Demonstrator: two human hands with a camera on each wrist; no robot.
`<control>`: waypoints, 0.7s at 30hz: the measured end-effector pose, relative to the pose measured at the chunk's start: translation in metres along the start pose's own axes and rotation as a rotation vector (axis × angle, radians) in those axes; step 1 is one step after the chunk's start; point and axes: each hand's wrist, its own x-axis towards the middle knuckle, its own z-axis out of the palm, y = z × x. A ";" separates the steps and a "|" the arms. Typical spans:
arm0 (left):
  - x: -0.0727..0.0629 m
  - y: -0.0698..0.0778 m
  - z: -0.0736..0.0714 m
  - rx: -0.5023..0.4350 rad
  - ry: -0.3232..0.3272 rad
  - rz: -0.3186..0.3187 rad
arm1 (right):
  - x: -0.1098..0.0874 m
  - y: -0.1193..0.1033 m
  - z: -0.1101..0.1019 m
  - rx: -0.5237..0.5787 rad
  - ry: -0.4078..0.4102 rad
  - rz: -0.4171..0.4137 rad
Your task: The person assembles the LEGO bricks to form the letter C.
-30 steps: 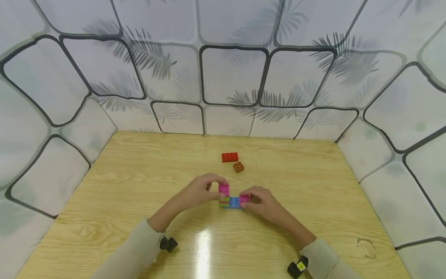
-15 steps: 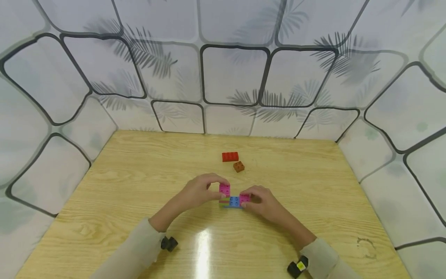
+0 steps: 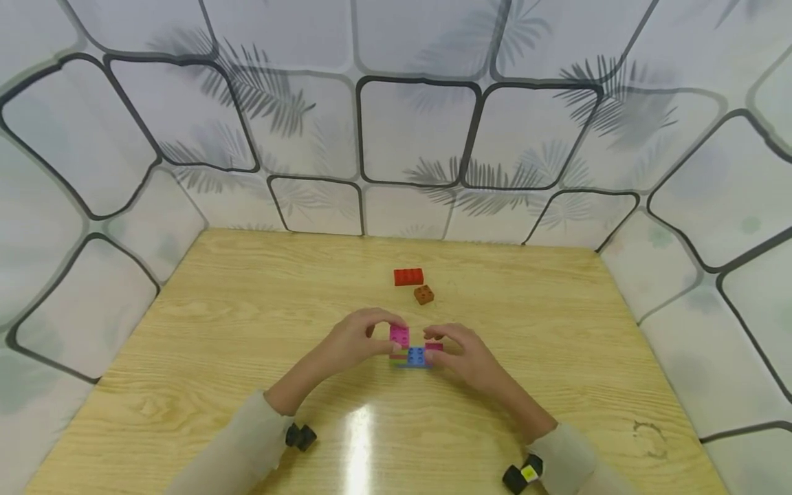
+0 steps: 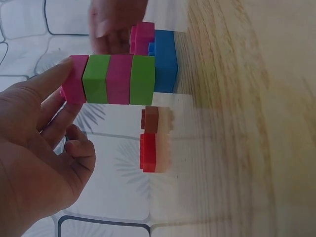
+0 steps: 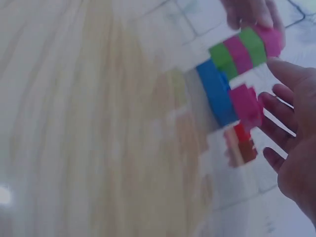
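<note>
A blue toy building brick (image 4: 166, 61) lies on the table. From its one end rises a stack of green and pink bricks, with a green brick (image 4: 142, 79) lowest and a pink brick (image 4: 76, 79) topmost. My left hand (image 3: 355, 338) pinches that top brick between thumb and fingers. On the blue brick's other end sits a single pink brick (image 5: 247, 106). Close beside it is my right hand (image 3: 470, 356), its fingers spread and holding nothing. Blue studs show between the stack and the single pink brick.
Farther back on the wooden table (image 3: 278, 289) lie a red brick (image 3: 408, 277) and a smaller brown brick (image 3: 423, 295). Patterned walls (image 3: 414, 137) enclose the table's back and sides.
My right hand has let go of the single pink brick, its fingers parting and lifting slightly. The left hand keeps its hold on the top of the stack.
</note>
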 end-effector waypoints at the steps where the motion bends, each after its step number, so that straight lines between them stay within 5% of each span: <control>1: 0.000 0.000 0.000 -0.001 0.008 0.000 | 0.001 -0.004 0.002 0.029 0.020 0.012; 11: -0.002 -0.001 0.005 -0.042 0.045 -0.006 | 0.010 -0.026 0.021 0.091 0.121 0.005; 21: -0.008 -0.003 0.009 -0.092 0.072 -0.031 | 0.016 -0.019 0.027 0.045 0.166 -0.182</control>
